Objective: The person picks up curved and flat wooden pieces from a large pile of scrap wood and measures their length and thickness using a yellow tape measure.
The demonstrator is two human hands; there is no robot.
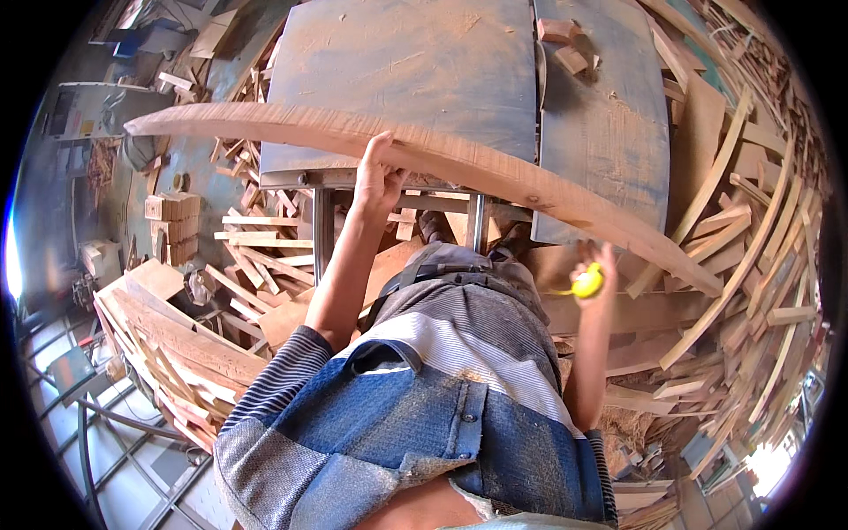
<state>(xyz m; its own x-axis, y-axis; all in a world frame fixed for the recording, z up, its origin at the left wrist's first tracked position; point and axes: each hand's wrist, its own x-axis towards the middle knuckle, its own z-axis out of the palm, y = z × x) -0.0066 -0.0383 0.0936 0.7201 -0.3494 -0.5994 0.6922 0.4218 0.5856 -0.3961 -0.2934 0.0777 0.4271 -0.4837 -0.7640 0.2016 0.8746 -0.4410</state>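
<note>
The left hand (pixel 378 181) grips the near edge of a long curved plank (pixel 424 150), fingers hooked over its top. The plank lies across the front of the grey counter (pixel 406 62), one end jutting far left, the other sloping down to the right. The right hand (pixel 594 269) is closed on a yellow tape measure (pixel 586 283), held just under the plank's right part. Two small wood blocks (pixel 565 44) sit on the counter's far side. Offcuts (pixel 751 230) lie heaped on the floor to the right, more slats (pixel 256 243) to the left
</note>
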